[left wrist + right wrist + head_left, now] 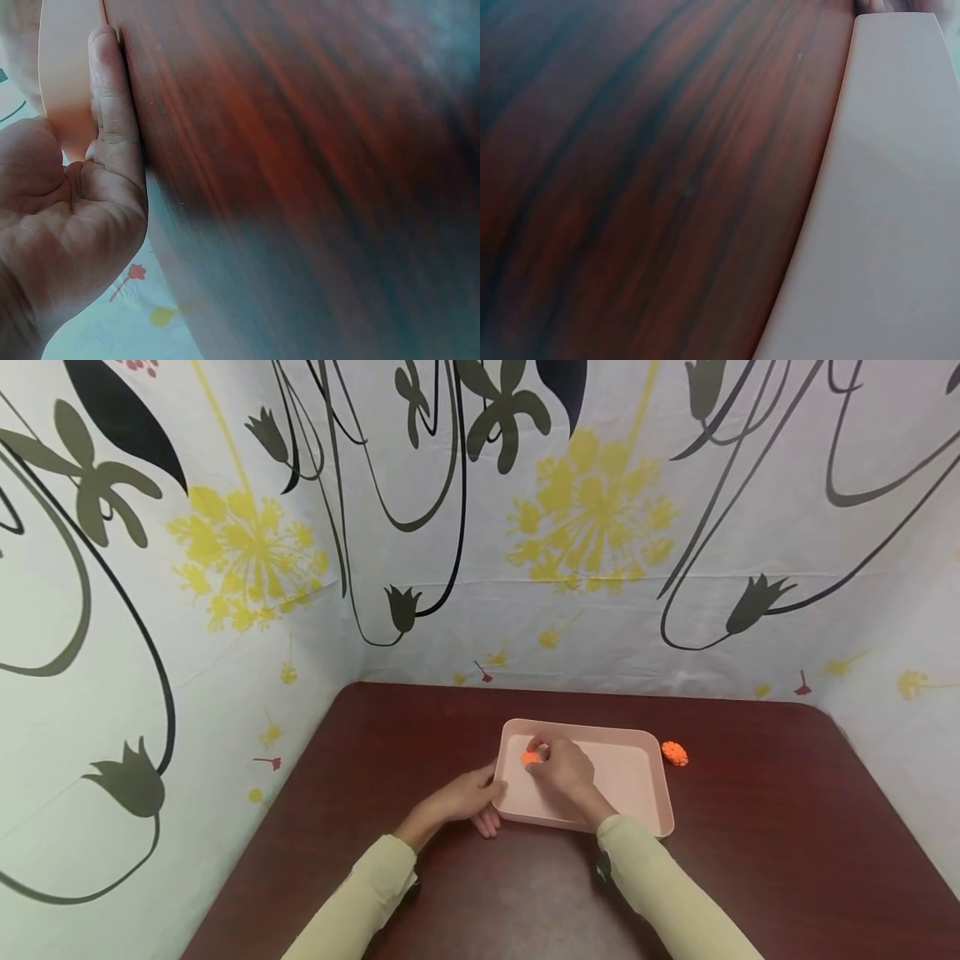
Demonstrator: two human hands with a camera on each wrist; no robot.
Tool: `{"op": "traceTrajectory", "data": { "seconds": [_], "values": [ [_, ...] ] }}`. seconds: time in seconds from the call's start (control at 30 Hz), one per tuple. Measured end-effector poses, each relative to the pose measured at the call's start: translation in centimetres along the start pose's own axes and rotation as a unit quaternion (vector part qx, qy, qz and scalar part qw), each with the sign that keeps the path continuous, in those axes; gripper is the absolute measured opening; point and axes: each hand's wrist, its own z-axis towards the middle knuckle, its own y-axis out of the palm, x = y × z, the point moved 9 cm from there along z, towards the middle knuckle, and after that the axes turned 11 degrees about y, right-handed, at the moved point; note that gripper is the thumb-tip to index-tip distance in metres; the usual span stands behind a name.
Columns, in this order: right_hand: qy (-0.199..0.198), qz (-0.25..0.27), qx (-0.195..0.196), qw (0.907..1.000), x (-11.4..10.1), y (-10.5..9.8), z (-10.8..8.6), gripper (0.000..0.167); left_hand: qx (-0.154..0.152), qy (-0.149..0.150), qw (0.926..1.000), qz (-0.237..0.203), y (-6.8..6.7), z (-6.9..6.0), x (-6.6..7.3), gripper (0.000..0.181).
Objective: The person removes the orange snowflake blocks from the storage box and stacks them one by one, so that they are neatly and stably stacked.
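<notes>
A shallow pale-pink tray [622, 781] lies on the dark red-brown table. At its left end my left hand [467, 795] grips the wall, thumb at the rim and fingers low along the outside. The left wrist view shows that hand's palm [67, 217] and part of the tray [67, 82] between thumb and fingers. Inside the tray, toward the left, my right hand [566, 767] pinches an orange flower-like piece [531, 757], partly hidden by the fingers. The right wrist view shows the tray's outer side [885, 180] but not the right hand's fingers.
A second orange flower-like piece [675, 753] with a bumpy edge lies on the table [750, 827], just outside the tray's right end. White cloth with printed flowers [600, 510] hangs behind the table and along both sides.
</notes>
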Motion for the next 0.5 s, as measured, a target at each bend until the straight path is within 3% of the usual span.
{"op": "traceTrajectory", "data": {
  "seconds": [0.5],
  "values": [
    [-0.023,0.02,0.018,0.9994,0.01,-0.38,-0.19,0.029,-0.001,0.0,0.9999,0.01,0.08,0.1,-0.04,0.063]
  ]
}}
